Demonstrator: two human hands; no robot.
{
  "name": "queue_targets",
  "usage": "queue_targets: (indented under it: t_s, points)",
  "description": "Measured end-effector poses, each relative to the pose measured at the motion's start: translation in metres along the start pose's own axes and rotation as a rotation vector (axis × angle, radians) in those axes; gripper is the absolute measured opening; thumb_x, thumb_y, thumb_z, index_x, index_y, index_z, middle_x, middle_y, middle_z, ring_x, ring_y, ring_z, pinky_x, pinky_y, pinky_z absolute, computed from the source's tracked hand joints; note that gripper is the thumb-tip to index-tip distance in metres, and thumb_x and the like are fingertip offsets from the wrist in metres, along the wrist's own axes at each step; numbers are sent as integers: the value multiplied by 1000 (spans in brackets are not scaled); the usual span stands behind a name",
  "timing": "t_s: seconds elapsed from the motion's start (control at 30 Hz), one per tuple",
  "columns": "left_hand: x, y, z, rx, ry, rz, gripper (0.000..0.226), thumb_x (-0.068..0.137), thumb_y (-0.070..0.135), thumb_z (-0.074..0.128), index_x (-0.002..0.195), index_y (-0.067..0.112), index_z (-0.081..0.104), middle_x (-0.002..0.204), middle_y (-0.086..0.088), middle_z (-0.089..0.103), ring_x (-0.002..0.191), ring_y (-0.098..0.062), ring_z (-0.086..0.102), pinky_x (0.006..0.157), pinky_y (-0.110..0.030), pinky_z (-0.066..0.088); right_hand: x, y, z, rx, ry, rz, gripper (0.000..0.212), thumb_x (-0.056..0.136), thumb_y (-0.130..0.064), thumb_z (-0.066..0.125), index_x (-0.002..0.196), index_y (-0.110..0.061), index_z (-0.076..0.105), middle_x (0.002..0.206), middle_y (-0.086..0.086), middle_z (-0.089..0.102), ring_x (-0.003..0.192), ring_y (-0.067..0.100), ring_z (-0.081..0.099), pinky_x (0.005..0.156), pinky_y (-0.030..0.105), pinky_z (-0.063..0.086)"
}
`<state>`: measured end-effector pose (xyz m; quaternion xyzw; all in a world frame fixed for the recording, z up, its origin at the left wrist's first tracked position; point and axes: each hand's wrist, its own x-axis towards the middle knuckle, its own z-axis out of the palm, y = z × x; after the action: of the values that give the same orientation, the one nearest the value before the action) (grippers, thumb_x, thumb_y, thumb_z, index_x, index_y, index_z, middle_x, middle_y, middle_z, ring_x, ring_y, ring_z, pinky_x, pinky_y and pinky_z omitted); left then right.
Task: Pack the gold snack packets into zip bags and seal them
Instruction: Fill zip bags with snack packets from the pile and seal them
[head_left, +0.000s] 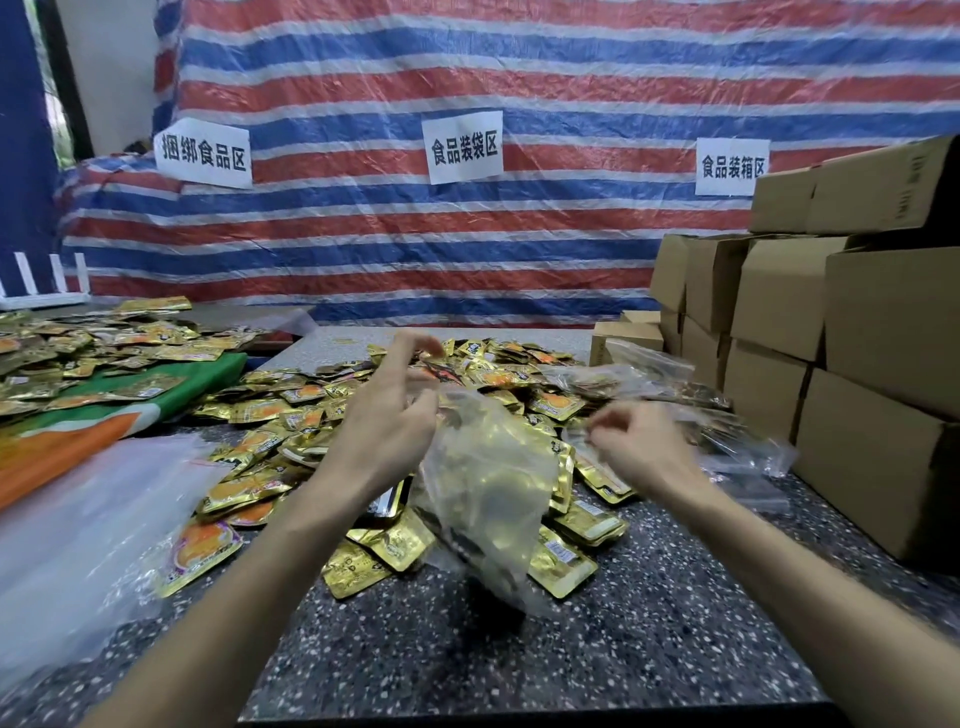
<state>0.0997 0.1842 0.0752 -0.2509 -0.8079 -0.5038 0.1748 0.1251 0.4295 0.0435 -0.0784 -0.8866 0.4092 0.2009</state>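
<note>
**Caller:** Start on your far left. What's there?

**Me:** A heap of gold packets (104, 348) spreads over a green and orange cloth (171, 395). Nearer me lies a slippery stack of empty clear bags (78, 514) on the speckled table (519, 649).

**Caller:** And the left hand?

**Me:** My left hand (384, 415) is raised over the main pile (291, 431) of packets. My thumb and one finger nip the left side of the mouth of the zip bag (488, 483), and the other fingers curl loosely above.

**Caller:** Where's that bag exactly?

**Me:** It hangs between my two hands, in front of the pile. Gold packets show through the cloudy plastic and its bottom sags low toward the table. I can't tell whether it touches.

**Caller:** Right hand?

**Me:** My right hand (639, 447) has its fingers curled in, with the tips pinched on the right side of the bag's mouth. It's blurred there, so I can't tell whether the zip is open or sealed.

**Caller:** And past it?

**Me:** Filled bags (685, 400) lie heaped just beyond my right hand. Then come stacked cardboard boxes (857, 332) along the table's right side. A striped tarp (467, 249) with three white signs (464, 147) hangs behind everything.
</note>
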Motion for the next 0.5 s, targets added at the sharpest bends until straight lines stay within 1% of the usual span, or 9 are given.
queue_targets:
  t_s: [0.03,0.07,0.1,0.17,0.23,0.3,0.33,0.43,0.5]
  points:
    - [2,2,-1,37,6,22,37,100,4,43,105,41,48,105,5,61,95,-14,65,78,-43,59,1,16,5,-170,-117,90,15,89,-5,56,103,-8,62,98,8,66,86,21,65,75,40,61]
    - [3,4,-1,63,13,35,33,100,4,42,101,36,50,103,5,61,91,-12,65,77,-41,59,0,29,11,-295,-216,139,26,89,-11,59,115,-5,57,100,6,65,96,24,67,83,44,60]
    - [3,6,-2,79,17,42,29,100,3,41,98,29,52,100,7,61,85,-11,66,74,-39,59,-2,40,18,-363,-284,161,36,88,-22,62,121,-10,51,101,5,63,99,25,67,84,42,60]
    - [3,8,-4,87,13,35,29,100,-1,38,88,20,55,94,6,61,69,-8,68,61,-27,56,-7,54,30,-440,-342,210,40,83,-43,63,108,-16,48,98,3,61,90,19,61,74,35,57]
    - [2,9,-5,92,-10,6,34,98,-4,37,82,16,60,89,1,62,63,-3,68,52,-15,49,-8,62,38,-511,-310,244,35,79,-49,63,88,-17,51,95,1,58,92,19,54,76,36,53]
    - [1,11,-6,108,-37,-35,35,97,-3,40,81,15,66,87,0,63,61,-3,67,53,-19,54,-5,63,41,-507,-270,270,35,75,-46,70,85,-19,50,94,0,56,98,22,53,77,35,52]
    - [2,12,-7,118,-50,-63,33,95,-3,43,81,15,68,84,1,63,61,-5,66,54,-25,57,-4,61,40,-474,-266,296,39,71,-43,76,86,-17,51,94,1,57,97,23,55,72,33,51]
    - [3,14,-8,115,-91,-104,21,87,-4,60,82,16,65,80,-1,62,66,-9,62,49,-23,49,1,55,35,-266,-300,408,52,59,-24,91,96,-6,58,93,8,66,85,22,64,63,31,53]
    - [4,17,-10,81,-101,-110,18,85,-2,65,86,15,59,84,-7,64,69,-18,61,51,-27,49,1,53,31,-167,-284,458,51,55,-13,95,89,-1,59,88,11,67,76,23,65,56,27,51]
